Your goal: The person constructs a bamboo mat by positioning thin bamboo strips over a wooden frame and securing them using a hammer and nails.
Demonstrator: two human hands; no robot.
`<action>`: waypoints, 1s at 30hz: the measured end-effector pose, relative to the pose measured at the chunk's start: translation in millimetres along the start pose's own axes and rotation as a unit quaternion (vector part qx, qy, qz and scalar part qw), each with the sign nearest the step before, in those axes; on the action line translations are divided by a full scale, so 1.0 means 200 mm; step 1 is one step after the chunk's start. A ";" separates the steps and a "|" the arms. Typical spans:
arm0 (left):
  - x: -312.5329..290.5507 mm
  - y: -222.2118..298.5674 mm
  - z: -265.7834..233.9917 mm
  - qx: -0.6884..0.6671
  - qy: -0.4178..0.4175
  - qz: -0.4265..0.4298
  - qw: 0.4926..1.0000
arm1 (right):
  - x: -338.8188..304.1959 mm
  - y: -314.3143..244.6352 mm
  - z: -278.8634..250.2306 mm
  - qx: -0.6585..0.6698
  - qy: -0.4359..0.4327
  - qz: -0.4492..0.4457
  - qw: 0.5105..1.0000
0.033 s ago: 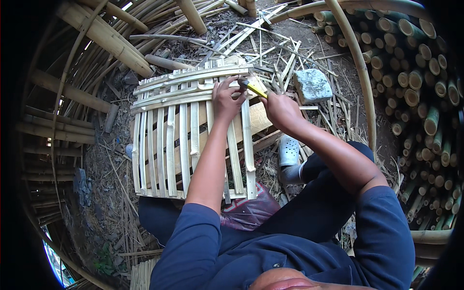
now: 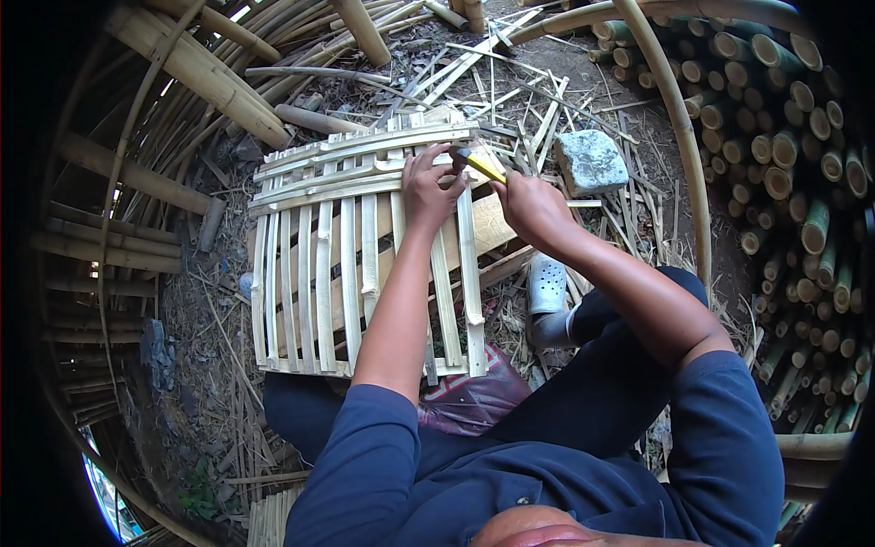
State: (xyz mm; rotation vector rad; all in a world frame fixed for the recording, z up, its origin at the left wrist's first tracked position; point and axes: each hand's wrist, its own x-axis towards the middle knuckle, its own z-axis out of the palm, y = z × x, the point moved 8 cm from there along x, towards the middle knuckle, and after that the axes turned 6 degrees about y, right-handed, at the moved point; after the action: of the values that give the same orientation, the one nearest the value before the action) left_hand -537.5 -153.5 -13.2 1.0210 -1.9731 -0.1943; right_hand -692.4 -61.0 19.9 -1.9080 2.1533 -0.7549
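Note:
My right hand (image 2: 531, 208) is wrapped round the yellow handle of a hammer (image 2: 483, 167). The hammer's dark head is by the far right corner of a slatted bamboo panel (image 2: 325, 264). Close to that head, my left hand (image 2: 427, 190) rests over the panel's cross strips, with thumb and fingers bent together in a pinch. Whatever lies between those fingertips is too small to make out. Long pale slats run towards me, and several cross strips lie over their far ends. Wider bamboo boards (image 2: 492, 226) show beneath the panel.
A pale stone block (image 2: 591, 162) sits right of the panel. Split bamboo strips (image 2: 547, 118) litter the ground beyond. Cut bamboo poles (image 2: 784, 150) are stacked at the right, behind a curved pole (image 2: 679, 118). My foot in a light clog (image 2: 547, 284) is near the panel's right side.

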 end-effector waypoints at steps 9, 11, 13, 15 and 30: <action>0.01 0.01 0.00 -0.013 -0.021 0.003 1.000 | -0.03 0.02 0.01 -0.007 -0.065 0.028 0.997; 0.01 0.00 0.00 -0.013 -0.008 -0.015 1.000 | 0.00 0.03 0.00 0.012 -0.016 0.013 1.000; 0.00 -0.06 -0.04 -0.014 -0.005 -0.026 1.000 | 0.03 -0.07 -0.10 0.055 0.027 -0.003 0.998; 0.01 -0.04 -0.03 -0.025 -0.012 -0.020 0.999 | 0.02 -0.06 -0.11 0.050 0.028 0.011 0.998; 0.01 -0.03 0.00 -0.022 -0.012 -0.009 1.000 | 0.00 -0.01 -0.04 0.001 -0.045 0.022 0.999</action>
State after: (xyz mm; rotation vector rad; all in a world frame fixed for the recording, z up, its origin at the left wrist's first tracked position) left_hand -535.0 -158.1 -15.4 1.0125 -1.9735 -0.2594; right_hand -693.9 -59.3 27.3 -1.8496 2.1328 -0.6502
